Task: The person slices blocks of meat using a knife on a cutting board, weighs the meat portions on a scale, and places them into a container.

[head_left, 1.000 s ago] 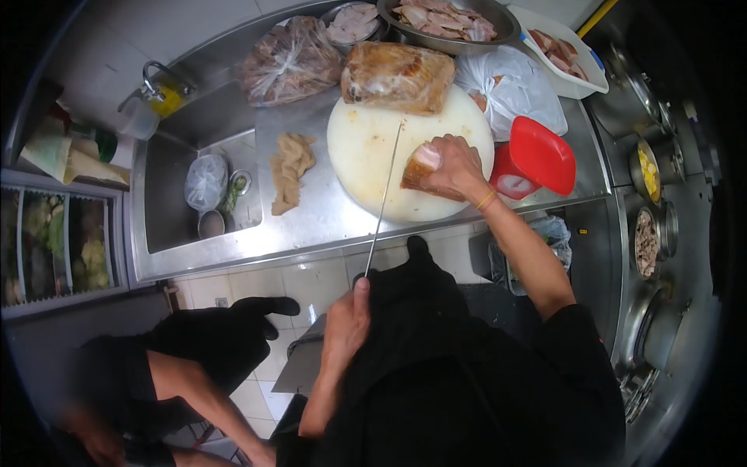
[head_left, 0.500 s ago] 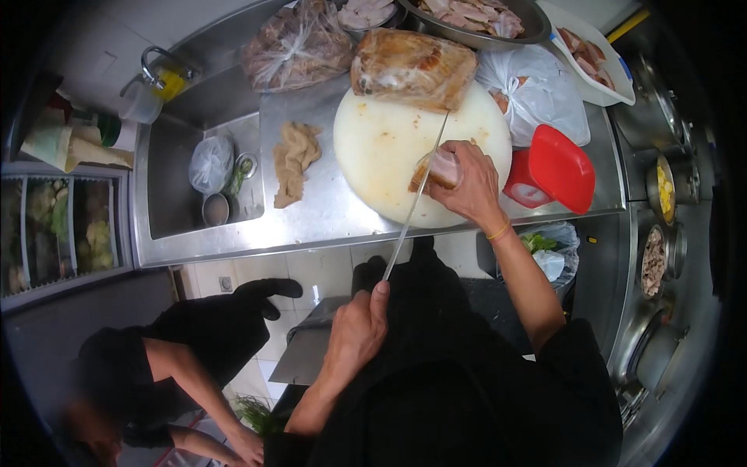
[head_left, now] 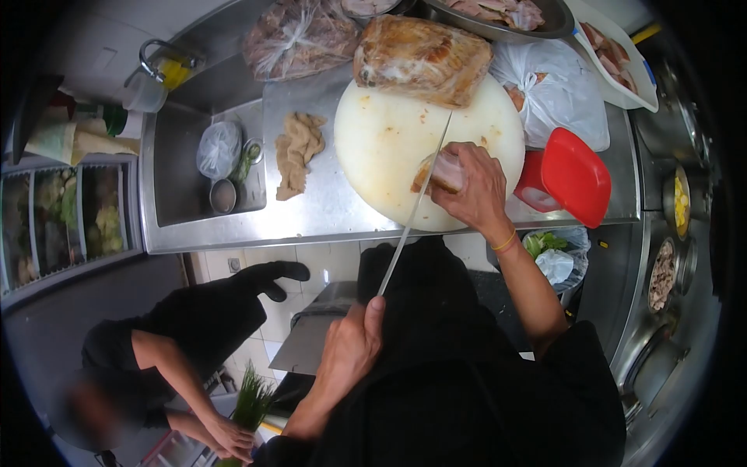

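My left hand (head_left: 350, 342) is closed around the handle of a long knife (head_left: 412, 218), whose thin blade slants up across the round white cutting board (head_left: 381, 171). My right hand (head_left: 478, 187) grips a piece of pork belly (head_left: 447, 173) with a browned edge, near the board's right side. The blade passes along the left side of this piece; whether it touches the meat I cannot tell. A large browned slab of meat in clear plastic wrap (head_left: 420, 58) lies at the board's far edge, just beyond the knife tip.
A red scoop-shaped container (head_left: 576, 179) stands right of the board, near a white bag (head_left: 552, 93). Bagged meat (head_left: 299, 39), a steel bowl (head_left: 506, 31) and a white tub (head_left: 642, 86) line the back. Left are a brown cloth (head_left: 299, 156) and sink (head_left: 175, 171). A co-worker (head_left: 179, 335) holds green stalks (head_left: 253, 401).
The view has shifted slightly. Both hands keep their holds, with the knife and pork belly in nearly the same place. The co-worker's green stalks have come further into view.
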### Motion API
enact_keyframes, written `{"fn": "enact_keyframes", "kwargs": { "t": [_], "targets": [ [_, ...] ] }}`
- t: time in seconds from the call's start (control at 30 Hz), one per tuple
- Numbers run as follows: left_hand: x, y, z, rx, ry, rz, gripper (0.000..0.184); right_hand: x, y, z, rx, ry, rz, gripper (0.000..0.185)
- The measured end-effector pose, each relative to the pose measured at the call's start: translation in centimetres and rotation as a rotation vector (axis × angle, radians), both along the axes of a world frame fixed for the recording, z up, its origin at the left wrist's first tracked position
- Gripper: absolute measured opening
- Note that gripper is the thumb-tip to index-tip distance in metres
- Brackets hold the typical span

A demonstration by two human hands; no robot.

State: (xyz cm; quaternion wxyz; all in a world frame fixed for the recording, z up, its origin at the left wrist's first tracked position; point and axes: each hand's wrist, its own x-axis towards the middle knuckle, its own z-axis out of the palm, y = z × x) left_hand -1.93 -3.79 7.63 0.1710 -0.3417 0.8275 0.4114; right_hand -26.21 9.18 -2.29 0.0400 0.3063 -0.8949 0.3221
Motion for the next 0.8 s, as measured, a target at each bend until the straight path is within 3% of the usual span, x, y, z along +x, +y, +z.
{"fn": "enact_keyframes", "kwargs": {
  "t": [0.8],
  "targets": [
    [1.9, 0.4, 1.6, -0.002, -0.146, 0.012, 0.059, 0.1, -0.1, 0.0, -0.05, 0.002, 0.022, 0.047]
  ]
}}
